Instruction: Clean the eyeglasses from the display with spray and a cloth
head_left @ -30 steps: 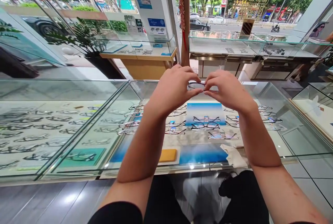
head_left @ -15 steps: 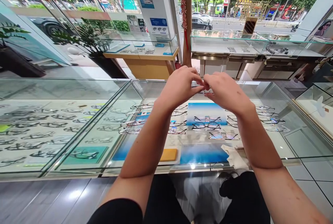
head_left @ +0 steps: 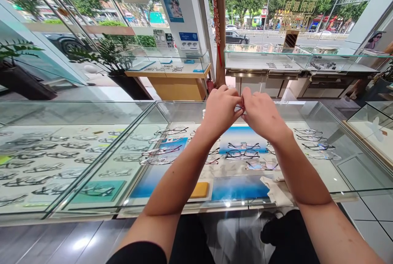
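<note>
Mid-frame, left hand (head_left: pixel 223 108) and right hand (head_left: pixel 264 113) meet, fingers curled, can't tell on what, above a clear glass case (head_left: pixel 294 110) holding thin-framed eyeglasses (head_left: pixel 242 154), front edge lower frame.

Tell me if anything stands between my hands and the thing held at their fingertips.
Nothing visible does: the left hand and right hand meet at the fingertips around a small item, though the fingers hide nearly all of it. The glass case lies below.
</note>
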The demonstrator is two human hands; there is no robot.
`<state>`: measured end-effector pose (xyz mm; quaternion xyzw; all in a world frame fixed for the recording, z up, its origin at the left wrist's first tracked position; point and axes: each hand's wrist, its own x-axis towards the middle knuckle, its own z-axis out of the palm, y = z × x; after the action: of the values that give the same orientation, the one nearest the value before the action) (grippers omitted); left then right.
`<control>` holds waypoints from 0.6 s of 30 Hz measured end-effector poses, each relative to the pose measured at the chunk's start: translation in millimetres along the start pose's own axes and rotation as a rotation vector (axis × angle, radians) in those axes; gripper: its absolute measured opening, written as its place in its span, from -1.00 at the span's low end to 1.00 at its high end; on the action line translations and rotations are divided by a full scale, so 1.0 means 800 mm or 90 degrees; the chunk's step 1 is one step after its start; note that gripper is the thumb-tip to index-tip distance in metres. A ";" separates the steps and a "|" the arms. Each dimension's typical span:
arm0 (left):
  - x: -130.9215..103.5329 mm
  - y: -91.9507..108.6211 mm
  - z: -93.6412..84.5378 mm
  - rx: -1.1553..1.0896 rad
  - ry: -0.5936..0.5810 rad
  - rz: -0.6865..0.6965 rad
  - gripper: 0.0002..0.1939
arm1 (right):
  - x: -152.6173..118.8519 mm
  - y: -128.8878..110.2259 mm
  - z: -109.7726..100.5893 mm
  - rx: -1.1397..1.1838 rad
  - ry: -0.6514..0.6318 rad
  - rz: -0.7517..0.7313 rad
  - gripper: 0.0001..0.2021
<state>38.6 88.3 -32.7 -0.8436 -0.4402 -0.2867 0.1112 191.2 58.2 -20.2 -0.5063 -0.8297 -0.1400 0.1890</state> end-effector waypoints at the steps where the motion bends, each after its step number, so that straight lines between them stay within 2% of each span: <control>1: 0.000 0.000 0.002 -0.002 0.008 0.006 -0.84 | 0.000 0.001 0.002 0.002 0.009 0.008 -0.76; 5: 0.001 0.000 0.005 -0.002 -0.013 0.020 -0.82 | -0.004 0.005 0.009 0.013 0.020 0.001 -0.70; 10: 0.002 -0.002 0.014 0.004 -0.127 0.022 -0.86 | -0.014 0.010 0.002 0.032 0.077 0.001 -0.53; 14: 0.003 -0.003 0.039 0.020 -0.201 0.020 -0.81 | -0.025 0.024 -0.016 0.100 0.159 0.015 -0.45; 18: -0.001 -0.001 0.072 -0.023 -0.333 -0.007 -0.81 | -0.033 0.030 -0.030 0.159 0.180 -0.004 -0.42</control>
<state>60.1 113.7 -79.8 -0.8885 -0.4534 -0.0671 -0.0234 227.4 38.3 -9.9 -0.4520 -0.8073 -0.1063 0.3643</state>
